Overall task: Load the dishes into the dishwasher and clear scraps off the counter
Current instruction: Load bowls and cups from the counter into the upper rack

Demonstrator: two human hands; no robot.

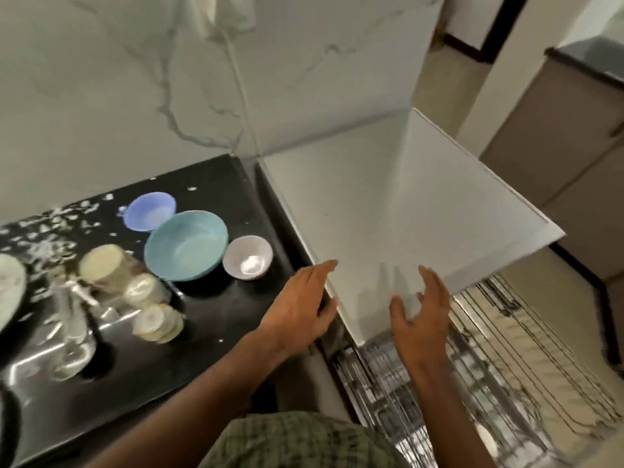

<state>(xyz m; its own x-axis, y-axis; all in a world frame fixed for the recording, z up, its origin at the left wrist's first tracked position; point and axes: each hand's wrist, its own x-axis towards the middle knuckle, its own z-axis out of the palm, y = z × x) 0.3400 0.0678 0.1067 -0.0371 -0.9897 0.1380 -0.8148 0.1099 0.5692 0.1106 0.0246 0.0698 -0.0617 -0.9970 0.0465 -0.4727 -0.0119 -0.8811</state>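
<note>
- Below the white top [388, 211], at the near right, the dishwasher rack [472, 359] stands pulled out, its wire tines blurred; a pale round dish [486, 437] shows at its near edge.
- Over the top's near corner both hands hang with fingers spread and holding nothing: the left hand [300, 305] at the seam between counter and top, the right hand [422, 312] just above the top's near edge. Whether either touches the surface I cannot tell.
- Left of the hands, on the black counter [209, 332], sit three bowls close together: a small white bowl [247, 257], a teal bowl [186, 244] beside it, and a blue bowl [150, 211] farther back.
- Nearer and left of those, pale cups [135, 282] lie tipped on their sides in a loose row, next to a clear glass [72, 332], all blurred.
- White scraps [57, 228] are scattered over the counter's far left part.
- A plate [8, 292] shows at the left edge.
- Behind it all stands a veined marble wall [135, 79].
- A checked green shirt [297, 440] fills the near middle.
</note>
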